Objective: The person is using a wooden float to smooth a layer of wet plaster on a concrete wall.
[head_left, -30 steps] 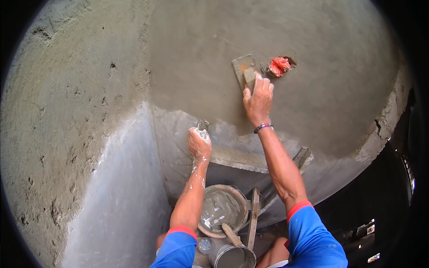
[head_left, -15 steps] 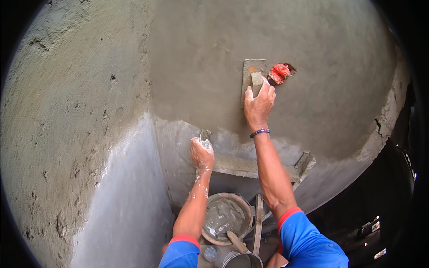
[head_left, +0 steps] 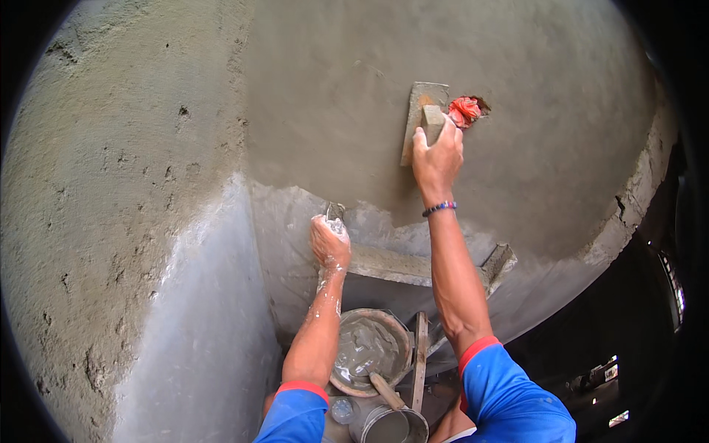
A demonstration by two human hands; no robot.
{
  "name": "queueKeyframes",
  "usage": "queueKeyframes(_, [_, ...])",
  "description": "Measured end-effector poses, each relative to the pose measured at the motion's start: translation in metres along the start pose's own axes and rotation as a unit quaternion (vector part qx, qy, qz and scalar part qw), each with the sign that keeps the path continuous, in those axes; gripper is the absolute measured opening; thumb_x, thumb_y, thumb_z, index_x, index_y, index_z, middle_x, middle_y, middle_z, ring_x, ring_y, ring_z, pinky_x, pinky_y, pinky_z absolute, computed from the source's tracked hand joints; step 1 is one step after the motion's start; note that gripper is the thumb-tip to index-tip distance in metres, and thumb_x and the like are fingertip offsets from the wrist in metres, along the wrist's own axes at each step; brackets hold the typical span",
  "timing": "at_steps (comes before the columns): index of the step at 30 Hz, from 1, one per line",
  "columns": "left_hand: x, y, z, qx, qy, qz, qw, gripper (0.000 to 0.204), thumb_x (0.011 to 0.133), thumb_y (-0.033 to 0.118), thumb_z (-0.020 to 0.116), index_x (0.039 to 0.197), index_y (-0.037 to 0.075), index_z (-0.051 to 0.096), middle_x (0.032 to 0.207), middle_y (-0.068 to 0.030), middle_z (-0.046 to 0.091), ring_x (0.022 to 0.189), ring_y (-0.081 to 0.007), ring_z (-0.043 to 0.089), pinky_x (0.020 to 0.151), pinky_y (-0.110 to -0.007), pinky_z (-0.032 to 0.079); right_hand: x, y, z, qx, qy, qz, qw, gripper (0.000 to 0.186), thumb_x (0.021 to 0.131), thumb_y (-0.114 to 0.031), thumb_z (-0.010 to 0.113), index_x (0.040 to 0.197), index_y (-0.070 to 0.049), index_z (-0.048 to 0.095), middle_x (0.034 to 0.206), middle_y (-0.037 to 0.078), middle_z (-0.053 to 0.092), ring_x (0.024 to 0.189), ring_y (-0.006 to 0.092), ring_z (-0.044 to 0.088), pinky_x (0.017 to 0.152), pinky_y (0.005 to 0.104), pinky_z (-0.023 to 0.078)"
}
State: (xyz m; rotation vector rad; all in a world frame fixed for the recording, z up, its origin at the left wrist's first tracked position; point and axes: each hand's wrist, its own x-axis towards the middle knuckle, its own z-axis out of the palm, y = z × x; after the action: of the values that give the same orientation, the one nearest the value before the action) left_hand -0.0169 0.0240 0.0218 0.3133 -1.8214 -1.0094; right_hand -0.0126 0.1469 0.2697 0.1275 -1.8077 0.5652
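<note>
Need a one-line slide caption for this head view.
Right hand presses a plastering float on the grey wall; left hand grips a trowel.

Wet grey plaster wall, matt; wooden float; crumpled red cloth.

A wooden plank spans the corner just below the left hand; beneath it, a mortar pan and a metal can sit.

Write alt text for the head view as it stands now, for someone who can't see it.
The right hand presses a wooden float flat against a grey plastered wall, beside an orange rag stuffed in a hole. The left hand, smeared with mortar, grips a small metal tool lower down. Below sit a pan of wet mortar and a metal bucket.
</note>
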Motion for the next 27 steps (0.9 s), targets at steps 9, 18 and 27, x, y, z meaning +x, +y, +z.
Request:
queueKeyframes(9, [0.004,-0.003,-0.003,0.008,-0.008,-0.02,1.0,0.037,0.083,0.013,0.069,0.112,0.001,0.05,0.101,-0.019,0.06,0.098,-0.0413,0.059,0.083,-0.05,0.047,-0.09,-0.01,0.032,-0.022,-0.22,-0.157,0.963,0.058,0.076,-0.015,0.078,0.125,-0.002,0.05,0.106,0.018,0.053,0.102,0.0375,0.055,0.084,0.0484,0.051])
queueKeyframes(18, [0.002,0.003,-0.001,-0.013,0.023,0.026,0.999,0.039,0.082,0.014,0.07,0.114,0.001,0.05,0.104,-0.0196,0.059,0.099,-0.0414,0.059,0.085,-0.05,0.047,-0.022,0.007,0.014,-0.082,-0.066,-0.218,0.97,0.052,0.076,-0.01,0.072,0.124,-0.004,0.055,0.101,0.015,0.054,0.097,0.0325,0.055,0.079,0.0444,0.048])
queueKeyframes(27, [0.009,-0.006,-0.008,-0.005,0.025,0.035,0.999,0.041,0.081,0.011,0.072,0.115,0.001,0.049,0.101,-0.0203,0.059,0.097,-0.0423,0.059,0.084,-0.05,0.047,-0.089,0.063,-0.021,-0.105,-0.295,-0.404,0.859,0.049,0.077,-0.01,0.067,0.125,-0.009,0.057,0.099,0.011,0.053,0.094,0.0293,0.053,0.074,0.0398,0.045])
